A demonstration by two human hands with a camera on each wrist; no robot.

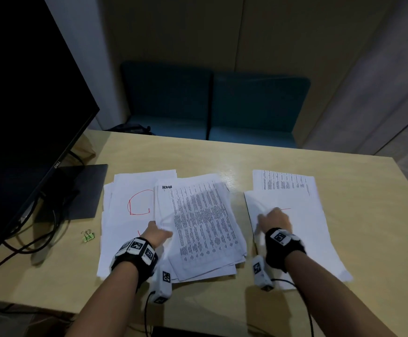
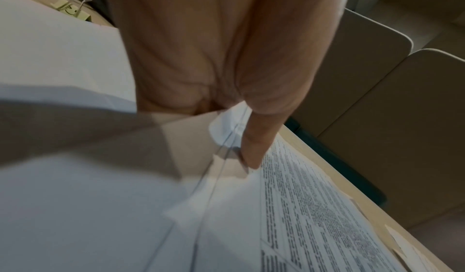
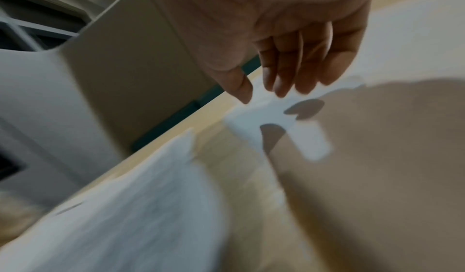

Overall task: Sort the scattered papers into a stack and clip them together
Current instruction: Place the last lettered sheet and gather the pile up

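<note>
Pinching the printed pile's [image 1: 203,227] near edge, my left hand [image 1: 158,235] gathers it at counter centre; right hand [image 1: 274,218], fingers loose, reaches for three-o'clock sheets [image 1: 302,229]. Binder clip [image 1: 88,236] waits at nine.

black wrist straps [image 1: 135,254] | white marker blocks [image 1: 163,280] | black cables [image 1: 146,312]

Left hand [image 2: 214,57] pinches printed papers [image 2: 302,206]; binder clip [image 2: 75,3] beyond.

A bare strip of counter [image 1: 238,215] runs between the two paper spreads; leftward the monitor [image 1: 28,117] and cables [image 1: 28,246] crowd the binder clip [image 1: 88,236] — apparently still reachable.
</note>
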